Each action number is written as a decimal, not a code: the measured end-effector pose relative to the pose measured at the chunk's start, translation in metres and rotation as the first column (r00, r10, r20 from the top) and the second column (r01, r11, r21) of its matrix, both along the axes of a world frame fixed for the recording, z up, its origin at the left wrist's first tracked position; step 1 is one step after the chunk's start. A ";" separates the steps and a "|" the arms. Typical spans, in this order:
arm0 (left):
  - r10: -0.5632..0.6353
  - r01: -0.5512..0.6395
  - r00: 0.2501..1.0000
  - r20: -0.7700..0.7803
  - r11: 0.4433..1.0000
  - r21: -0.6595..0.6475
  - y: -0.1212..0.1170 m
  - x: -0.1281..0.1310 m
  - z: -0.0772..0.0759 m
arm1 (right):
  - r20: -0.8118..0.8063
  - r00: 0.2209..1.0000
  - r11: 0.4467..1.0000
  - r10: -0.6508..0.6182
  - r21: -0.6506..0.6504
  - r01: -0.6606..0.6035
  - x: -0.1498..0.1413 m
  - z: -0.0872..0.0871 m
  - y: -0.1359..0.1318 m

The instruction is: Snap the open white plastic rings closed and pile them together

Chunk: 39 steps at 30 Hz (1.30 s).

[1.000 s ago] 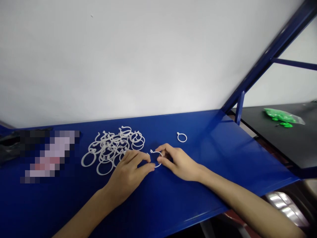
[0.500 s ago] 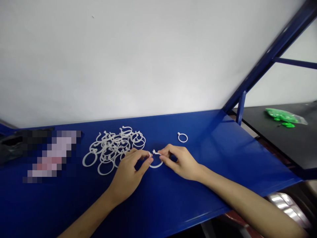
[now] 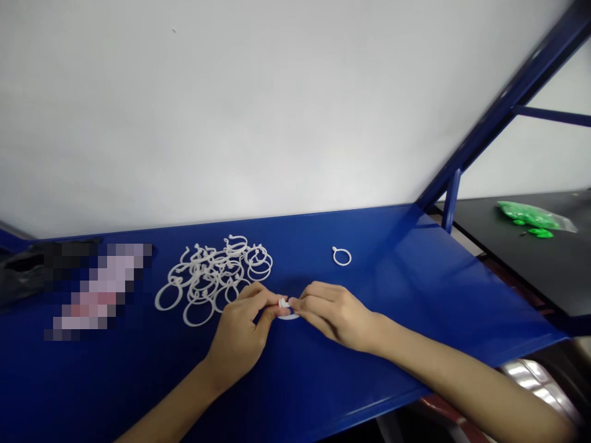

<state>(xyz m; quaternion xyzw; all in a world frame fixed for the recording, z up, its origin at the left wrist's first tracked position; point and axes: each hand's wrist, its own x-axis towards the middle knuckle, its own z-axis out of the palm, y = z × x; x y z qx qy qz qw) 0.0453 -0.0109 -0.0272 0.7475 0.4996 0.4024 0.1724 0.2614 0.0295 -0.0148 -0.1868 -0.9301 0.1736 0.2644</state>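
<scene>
I've got a loose ring pile (image 3: pixel 203 280) just left of the left hand (image 3: pixel 240 335), its R edge partly hidden behind the knuckles; a lone ring (image 3: pixel 342 264) sits apart, beyond the right hand (image 3: pixel 339 317). The held ring (image 3: pixel 290 317) is btwn the two hands, low over the table (image 3: pixel 369 381), mostly blocked by fingers: L fingers clamped on its clasp end, R fingers pinched on the other side. Can't tell if the clasp's fastened. Far L: a crumpled blk bag (image 3: pixel 18 271) and a pixelated pinkish patch (image 3: pixel 101 289), contents unreadable. Rings look like thin, smooth wht plastic, round w/ small knobby clasps, some gaping. Table's smooth, glossy blue, up against a plain wht wall (image 3: pixel 277 104); blue frame (image 3: pixel 489 117) slants up on the R, w/ a blk tabletop (image 3: pixel 508 258) past it carrying a clear bag of green pcs (image 3: pixel 529 214).
</scene>
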 end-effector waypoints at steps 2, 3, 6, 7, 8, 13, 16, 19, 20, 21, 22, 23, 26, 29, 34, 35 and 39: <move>-0.003 0.004 1.000 -0.019 0.999 0.051 0.000 0.000 -0.003 | 0.031 0.999 0.998 0.006 0.055 -0.008 0.000 -0.001 -0.001; -0.005 0.007 1.000 -0.030 0.997 0.076 0.000 0.000 -0.005 | 0.043 0.999 0.996 0.011 0.085 -0.014 0.000 -0.002 -0.001; -0.014 0.023 0.997 -0.070 0.992 0.125 0.001 0.000 -0.008 | 0.056 0.998 0.989 0.004 0.145 -0.012 -0.002 -0.005 0.000; -0.015 0.027 0.996 -0.090 0.990 0.136 0.003 0.000 -0.008 | 0.054 0.998 0.988 -0.011 0.154 0.003 -0.003 -0.006 0.001; -0.013 0.031 0.993 -0.121 0.988 0.152 0.004 0.000 -0.008 | 0.050 0.998 0.986 -0.033 0.163 0.024 -0.004 -0.006 0.002; 0.142 0.003 0.903 -0.405 0.942 0.337 0.020 -0.015 -0.006 | 0.019 0.951 0.928 -0.307 0.229 0.295 0.000 -0.001 0.018; 0.312 -0.090 0.799 -0.515 0.907 0.411 0.031 -0.030 -0.008 | 0.044 0.829 0.818 -0.557 0.203 0.538 0.015 0.001 0.036; 0.350 -0.113 0.730 -0.587 0.909 0.401 0.038 -0.042 -0.013 | 0.121 0.681 0.691 -0.723 0.112 0.714 0.033 0.000 0.056; 0.342 -0.107 0.725 -0.598 0.914 0.392 0.039 -0.045 -0.014 | 0.146 0.643 0.657 -0.751 0.081 0.749 0.037 0.000 0.062; 0.331 -0.100 0.726 -0.603 0.918 0.383 0.040 -0.047 -0.015 | 0.169 0.617 0.633 -0.769 0.056 0.773 0.040 -0.001 0.066; 0.323 -0.095 0.732 -0.599 0.920 0.380 0.040 -0.048 -0.016 | 0.187 0.600 0.616 -0.778 0.039 0.787 0.042 -0.002 0.069; 0.318 -0.091 0.741 -0.591 0.920 0.381 0.040 -0.049 -0.016 | 0.203 0.589 0.606 -0.782 0.031 0.795 0.043 -0.003 0.071; 0.301 -0.071 0.776 -0.554 0.915 0.397 0.039 -0.049 -0.013 | 0.209 0.575 0.596 -0.791 0.052 0.801 0.043 -0.004 0.072; 0.264 -0.032 0.823 -0.503 0.906 0.423 0.036 -0.046 -0.008 | 0.132 0.593 0.606 -0.794 0.099 0.789 0.039 -0.003 0.068; 0.194 0.073 0.874 -0.446 0.854 0.515 0.023 -0.030 0.004 | -0.024 0.824 0.824 -0.567 -0.032 0.566 0.023 0.003 0.044; 0.182 0.102 0.876 -0.447 0.835 0.541 0.019 -0.025 0.006 | -0.034 0.874 0.871 -0.485 -0.106 0.479 0.017 0.004 0.037; 0.114 0.219 0.878 -0.465 0.768 0.602 0.007 -0.009 0.012 | -0.061 0.966 0.872 -0.250 -0.448 0.197 -0.002 0.001 0.011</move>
